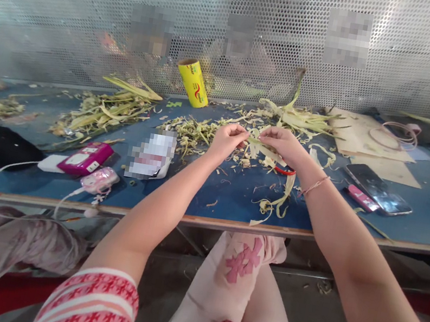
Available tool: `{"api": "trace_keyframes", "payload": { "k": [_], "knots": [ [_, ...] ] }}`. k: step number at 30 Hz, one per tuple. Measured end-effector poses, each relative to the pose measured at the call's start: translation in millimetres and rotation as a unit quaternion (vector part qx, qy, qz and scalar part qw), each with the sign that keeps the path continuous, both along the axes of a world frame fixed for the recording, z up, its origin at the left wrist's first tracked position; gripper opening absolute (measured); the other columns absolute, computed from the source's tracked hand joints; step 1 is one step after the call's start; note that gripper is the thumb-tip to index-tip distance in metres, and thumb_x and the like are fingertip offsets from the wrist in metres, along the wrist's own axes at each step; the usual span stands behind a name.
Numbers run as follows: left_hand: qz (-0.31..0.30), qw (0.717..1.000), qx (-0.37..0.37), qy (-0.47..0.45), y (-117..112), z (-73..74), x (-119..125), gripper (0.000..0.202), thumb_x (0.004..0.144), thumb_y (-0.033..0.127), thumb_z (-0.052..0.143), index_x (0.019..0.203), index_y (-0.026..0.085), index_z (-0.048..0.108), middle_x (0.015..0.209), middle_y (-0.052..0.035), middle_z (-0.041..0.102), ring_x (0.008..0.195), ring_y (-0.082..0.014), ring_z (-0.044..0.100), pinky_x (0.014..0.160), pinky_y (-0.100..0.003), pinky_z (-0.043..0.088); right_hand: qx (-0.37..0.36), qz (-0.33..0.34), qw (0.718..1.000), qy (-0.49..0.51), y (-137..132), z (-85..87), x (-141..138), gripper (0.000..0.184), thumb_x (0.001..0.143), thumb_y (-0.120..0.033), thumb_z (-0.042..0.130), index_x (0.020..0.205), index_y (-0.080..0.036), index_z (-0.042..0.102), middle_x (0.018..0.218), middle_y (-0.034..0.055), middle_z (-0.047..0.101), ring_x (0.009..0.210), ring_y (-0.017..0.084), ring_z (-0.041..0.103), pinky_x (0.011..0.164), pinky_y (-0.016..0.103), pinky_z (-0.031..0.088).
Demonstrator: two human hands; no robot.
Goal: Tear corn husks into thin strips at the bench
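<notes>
Over the middle of the blue table (201,194), my left hand (227,142) and my right hand (283,145) are close together, fingertips pinched. Between them is a pale green plant strip (254,141), an end in each hand; its exact kind is not clear. Loose peelings (195,133) lie under and around both hands. A curved red handle (285,171) shows just below my right hand, the rest of it hidden. Behind it lies a bundle of pale leafy stalks (298,119). A few curled strips (280,202) rest near the front edge.
A yellow cardboard tube (193,83) leans by the perforated metal panel (268,38). Left are a blurred packet (152,156), a magenta charger (86,157) with a white cable, and a plant pile (112,111). Right are a phone (377,188), a pink item (362,198) and cardboard (367,137).
</notes>
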State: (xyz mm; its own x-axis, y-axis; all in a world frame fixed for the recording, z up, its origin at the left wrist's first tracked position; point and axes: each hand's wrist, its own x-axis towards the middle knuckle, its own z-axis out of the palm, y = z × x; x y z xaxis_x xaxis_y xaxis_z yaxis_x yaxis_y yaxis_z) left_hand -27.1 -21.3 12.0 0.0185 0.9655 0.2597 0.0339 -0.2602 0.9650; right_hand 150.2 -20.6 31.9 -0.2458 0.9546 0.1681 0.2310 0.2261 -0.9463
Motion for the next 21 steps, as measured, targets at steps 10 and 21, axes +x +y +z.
{"api": "trace_keyframes", "payload": {
  "k": [10,21],
  "knots": [
    [-0.053,0.998,0.016,0.039,-1,-0.4,-4,0.011,0.076,0.024,0.073,0.072,0.016,0.067,0.061,-0.0002,0.065,0.052,-0.0063,0.057,0.056,-0.019,0.047,-0.107,0.088,0.978,0.158,-5,11.4,12,0.008,0.087,-0.022,0.062,0.081,-0.016,0.064,0.055,-0.0052,0.044,0.047,0.006,0.037,0.045,0.020,0.030],
    [-0.094,0.992,0.028,0.079,-6,1.4,0,0.011,0.067,0.018,0.079,0.070,0.016,0.068,0.060,0.0017,0.065,0.054,-0.0077,0.058,0.058,-0.021,0.047,-0.065,0.124,0.971,0.196,-3,7.5,8,0.024,0.075,-0.013,0.070,0.099,-0.017,0.070,0.090,0.0022,0.071,0.063,0.007,0.059,0.058,0.022,0.050]
  ]
}}
